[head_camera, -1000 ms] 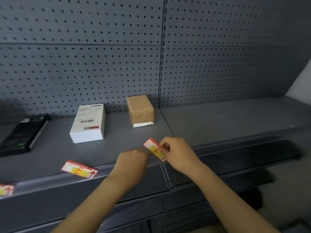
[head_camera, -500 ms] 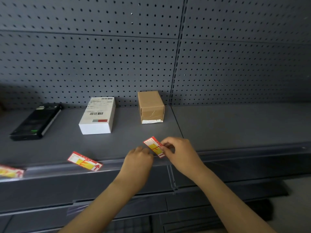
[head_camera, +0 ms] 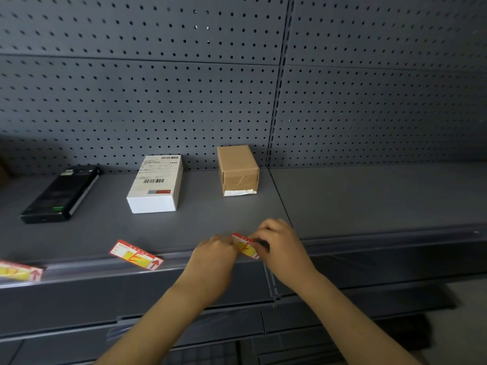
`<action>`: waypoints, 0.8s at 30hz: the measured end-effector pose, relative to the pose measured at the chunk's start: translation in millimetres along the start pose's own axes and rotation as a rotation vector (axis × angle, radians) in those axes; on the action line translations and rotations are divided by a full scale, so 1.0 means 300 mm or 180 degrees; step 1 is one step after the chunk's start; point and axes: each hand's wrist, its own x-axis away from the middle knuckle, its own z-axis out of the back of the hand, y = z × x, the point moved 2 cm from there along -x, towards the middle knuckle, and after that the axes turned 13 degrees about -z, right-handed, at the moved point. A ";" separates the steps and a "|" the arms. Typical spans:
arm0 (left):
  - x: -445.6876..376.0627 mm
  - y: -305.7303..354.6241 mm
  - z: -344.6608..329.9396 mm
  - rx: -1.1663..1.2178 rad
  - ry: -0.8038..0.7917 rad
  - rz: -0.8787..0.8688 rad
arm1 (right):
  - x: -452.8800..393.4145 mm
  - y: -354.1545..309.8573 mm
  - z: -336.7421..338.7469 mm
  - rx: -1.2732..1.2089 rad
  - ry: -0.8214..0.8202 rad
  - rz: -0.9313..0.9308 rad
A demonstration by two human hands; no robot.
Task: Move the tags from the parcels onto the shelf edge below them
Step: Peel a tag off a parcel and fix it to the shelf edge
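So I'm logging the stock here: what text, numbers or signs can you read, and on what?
Red-and-yellow paper tag on the shelf edge: an orange "E" and a red up arrow; small print unreadable.
Red-and-yellow tag at far left: red up arrow; rest blurred.
Red-and-yellow tag pinched by left hand and right hand: marking blurred.
White cardboard box: barcodes; print too small.
Brown cardboard parcel: none.
Black handheld device: unreadable.

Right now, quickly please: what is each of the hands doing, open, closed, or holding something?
Left hand: closed on the left end of the tag.
Right hand: closed, pinching the same tag.
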 end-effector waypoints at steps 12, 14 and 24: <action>0.006 -0.025 0.073 0.0267 0.0520 0.0385 | 0.040 -0.028 -0.001 0.0135 0.0602 -0.0283; -0.002 -0.030 0.076 0.0304 0.0645 0.0338 | 0.054 -0.027 0.014 0.0120 0.0596 -0.0371; -0.035 -0.039 0.057 0.0783 0.0720 0.0181 | 0.079 -0.018 0.009 0.0056 0.0410 -0.0507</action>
